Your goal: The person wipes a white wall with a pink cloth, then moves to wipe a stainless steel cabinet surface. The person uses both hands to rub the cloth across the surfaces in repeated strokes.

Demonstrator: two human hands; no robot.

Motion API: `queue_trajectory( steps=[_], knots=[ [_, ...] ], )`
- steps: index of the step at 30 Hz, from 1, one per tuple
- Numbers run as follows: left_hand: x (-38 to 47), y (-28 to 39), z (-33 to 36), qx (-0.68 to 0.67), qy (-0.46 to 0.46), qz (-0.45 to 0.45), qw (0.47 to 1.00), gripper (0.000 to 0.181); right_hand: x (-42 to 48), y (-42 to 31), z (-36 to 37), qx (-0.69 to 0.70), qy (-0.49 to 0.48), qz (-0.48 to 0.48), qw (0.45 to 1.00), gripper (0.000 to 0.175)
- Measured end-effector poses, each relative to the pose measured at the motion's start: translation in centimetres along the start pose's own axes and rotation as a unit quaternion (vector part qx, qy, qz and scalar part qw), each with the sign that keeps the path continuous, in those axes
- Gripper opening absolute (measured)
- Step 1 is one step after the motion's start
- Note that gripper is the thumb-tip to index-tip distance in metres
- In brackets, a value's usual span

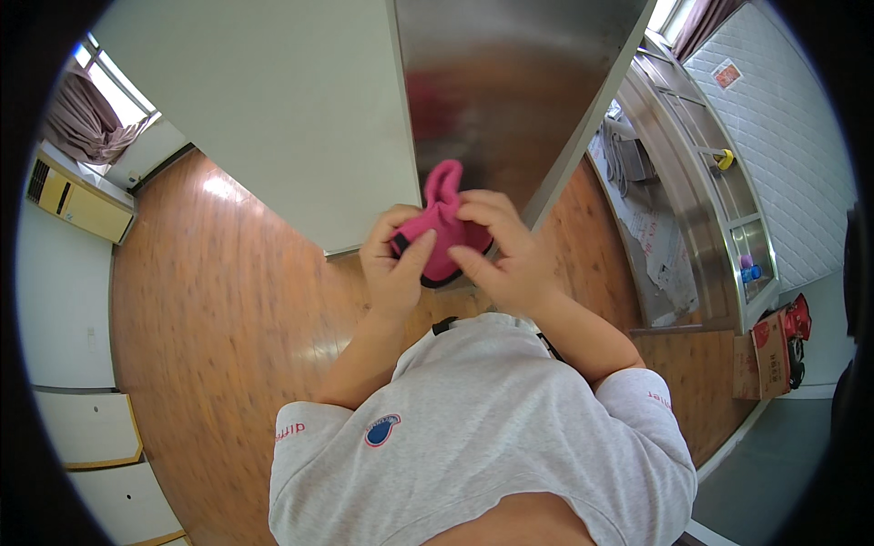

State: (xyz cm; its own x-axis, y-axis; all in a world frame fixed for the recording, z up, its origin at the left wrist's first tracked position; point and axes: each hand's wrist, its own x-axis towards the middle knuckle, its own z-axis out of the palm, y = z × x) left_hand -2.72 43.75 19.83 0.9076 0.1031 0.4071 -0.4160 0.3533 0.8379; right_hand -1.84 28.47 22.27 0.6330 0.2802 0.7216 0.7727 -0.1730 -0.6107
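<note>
A small pink cloth item with black edging [445,235] is held up in front of my body, its upper part bunched into a loop. My left hand [396,256] pinches its left side between thumb and fingers, beside a black patch on the cloth. On the other side, my right hand [502,246] grips the cloth with its fingers near the gathered neck and its thumb against the front. The exact kind of item cannot be told. Just beyond the hands stands the corner of a white panel [293,116] with a shiny brown-grey surface [505,89] beside it.
Wood-look flooring [225,321] spreads around me. At right are a curved metal-framed rack [683,150], a quilted white mattress [785,136] and a cardboard box [771,355]. At left are a yellowish air conditioner [82,201], a bunched curtain [95,119] and white cabinets [89,426].
</note>
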Motion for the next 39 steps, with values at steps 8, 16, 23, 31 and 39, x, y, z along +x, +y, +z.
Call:
queue_trajectory(
  steps=[8,16,23,31,39],
  knots=[
    [-0.6,-0.2,0.6,-0.069,-0.127,0.000,0.989,0.044,0.0,-1.4,0.3,0.221,-0.057,0.152,0.962,0.083],
    [-0.4,-0.6,0.9,-0.074,-0.128,0.013,0.989,0.029,-0.4,-2.1,0.0,0.215,-0.049,0.196,0.955,0.082],
    [-0.5,-0.4,0.6,-0.067,-0.150,0.051,0.985,0.014,-0.2,-2.4,-0.2,0.271,0.004,0.207,0.940,0.045],
    [0.1,0.7,-1.9,-0.149,0.005,-0.046,0.988,0.011,1.4,-1.3,-3.9,0.571,0.140,0.304,0.749,0.028],
    [2.2,-0.4,-4.0,-0.061,-0.012,-0.001,0.998,0.014,1.8,-0.5,-6.1,0.586,0.127,0.282,0.749,0.025]
  ],
)
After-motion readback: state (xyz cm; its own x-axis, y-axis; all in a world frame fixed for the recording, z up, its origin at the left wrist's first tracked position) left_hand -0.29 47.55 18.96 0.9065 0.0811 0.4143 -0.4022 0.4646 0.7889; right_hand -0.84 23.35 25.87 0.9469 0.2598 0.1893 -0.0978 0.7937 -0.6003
